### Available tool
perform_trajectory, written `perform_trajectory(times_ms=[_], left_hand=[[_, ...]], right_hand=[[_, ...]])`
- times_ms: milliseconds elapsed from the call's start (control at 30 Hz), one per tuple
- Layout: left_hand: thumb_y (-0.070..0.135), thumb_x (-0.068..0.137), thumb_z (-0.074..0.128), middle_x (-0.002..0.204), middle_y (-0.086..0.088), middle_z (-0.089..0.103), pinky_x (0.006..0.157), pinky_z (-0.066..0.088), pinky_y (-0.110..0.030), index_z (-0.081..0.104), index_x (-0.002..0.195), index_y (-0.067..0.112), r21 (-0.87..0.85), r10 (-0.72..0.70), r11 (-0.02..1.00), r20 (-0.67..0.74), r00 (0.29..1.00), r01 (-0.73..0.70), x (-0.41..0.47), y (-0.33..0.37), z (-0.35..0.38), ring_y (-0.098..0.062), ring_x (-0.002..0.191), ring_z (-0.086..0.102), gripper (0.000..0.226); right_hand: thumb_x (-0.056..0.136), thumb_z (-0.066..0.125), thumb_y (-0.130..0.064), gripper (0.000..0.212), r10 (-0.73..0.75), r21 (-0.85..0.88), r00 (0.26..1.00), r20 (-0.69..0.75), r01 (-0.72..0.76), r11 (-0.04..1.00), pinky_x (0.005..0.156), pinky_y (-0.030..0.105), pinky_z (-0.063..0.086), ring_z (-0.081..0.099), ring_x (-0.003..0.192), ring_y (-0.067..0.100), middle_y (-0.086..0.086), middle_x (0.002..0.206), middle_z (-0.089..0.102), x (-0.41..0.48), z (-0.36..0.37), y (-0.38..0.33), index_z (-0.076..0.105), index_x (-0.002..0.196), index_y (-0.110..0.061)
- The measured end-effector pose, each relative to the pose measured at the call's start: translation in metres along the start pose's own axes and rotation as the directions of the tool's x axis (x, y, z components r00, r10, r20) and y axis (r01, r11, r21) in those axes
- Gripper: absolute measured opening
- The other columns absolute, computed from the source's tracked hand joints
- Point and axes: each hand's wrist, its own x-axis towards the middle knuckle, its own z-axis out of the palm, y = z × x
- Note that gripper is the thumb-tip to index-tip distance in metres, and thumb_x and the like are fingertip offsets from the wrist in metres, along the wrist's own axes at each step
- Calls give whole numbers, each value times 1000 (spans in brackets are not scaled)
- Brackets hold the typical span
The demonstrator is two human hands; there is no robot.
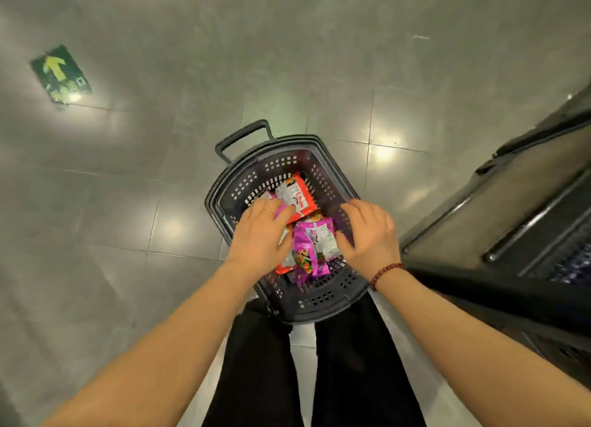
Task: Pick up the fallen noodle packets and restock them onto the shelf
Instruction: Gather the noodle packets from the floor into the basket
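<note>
A dark plastic shopping basket (323,298) stands on the floor in front of my legs. Inside lie several noodle packets, one red and white (297,198) at the top, pink ones (311,244) below it. My left hand (260,235) is inside the basket, its fingers curled around the edge of a pink packet under the red one. My right hand (369,231) rests on the right side of the pile, fingers bent against a pink packet. Whether either hand has a firm grip is hard to tell.
The grey tiled floor (128,203) spreads all around. A green arrow sticker (60,73) lies on it at the far left. A dark shelf unit (511,228) with metal rails stands at the right. The basket's pull handle (243,137) sticks out at its far end.
</note>
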Motion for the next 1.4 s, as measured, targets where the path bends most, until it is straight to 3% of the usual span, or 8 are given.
perform_trajectory(times_ms=[167,300,467,667,800,1000,1133,1400], left_hand=[[34,82,54,114,-11,64,85,50,-44,64,119,11,28,266,964,-22,964,-265,-24,36,-50,-32,104,60,45],[36,81,50,113,-11,64,86,49,-41,66,116,10,13,496,868,34,868,-497,-37,69,-65,-32,103,60,47],[38,79,50,108,-11,64,76,53,-42,66,112,9,12,736,666,153,659,-746,-53,138,-65,-34,96,60,47],[44,78,48,109,-7,66,79,55,-36,66,113,14,-10,898,380,243,366,-925,-101,240,-46,-29,95,63,50],[45,79,50,113,-6,66,83,55,-39,65,116,14,-33,926,203,332,181,-979,-152,309,-16,-29,103,61,50],[36,77,74,118,-5,65,85,54,-38,66,120,15,-62,929,52,370,25,-997,-262,414,48,-28,105,62,48],[35,78,73,121,-5,64,87,52,-38,64,123,16,-142,920,-32,383,-84,-989,-344,480,85,-27,108,61,49],[40,85,60,128,-5,61,98,47,-39,60,129,17,-247,847,-246,416,-332,-937,-448,598,148,-28,119,55,50]], right_hand=[[77,57,-37,51,195,43,971,-139,-191,981,96,40,44,56,111,28,7,122,60,-79,-41,-31,61,120,-10],[77,60,-41,52,402,70,883,-242,-397,915,97,41,42,54,113,29,7,122,60,-145,-57,-52,61,121,-13],[71,75,-32,51,603,147,692,-398,-600,786,86,39,48,57,103,30,9,113,64,-236,-77,-70,62,116,-10],[74,73,-38,53,865,306,383,-324,-823,479,88,42,52,60,106,27,4,116,64,-358,-78,-74,61,120,-15],[78,73,-38,54,930,379,181,-321,-875,301,94,43,46,56,113,30,6,124,59,-452,-64,-81,59,124,-14],[88,58,-48,60,969,417,27,-247,-899,132,111,37,30,37,134,21,-1,146,42,-606,-51,-85,44,140,-23],[86,59,-49,60,972,404,-67,-226,-914,30,107,34,32,39,132,20,-2,144,44,-705,-49,-89,45,139,-24],[80,65,-43,55,890,534,-421,-173,-800,-274,99,39,38,50,122,28,3,135,54,-843,-40,-99,55,129,-19]])
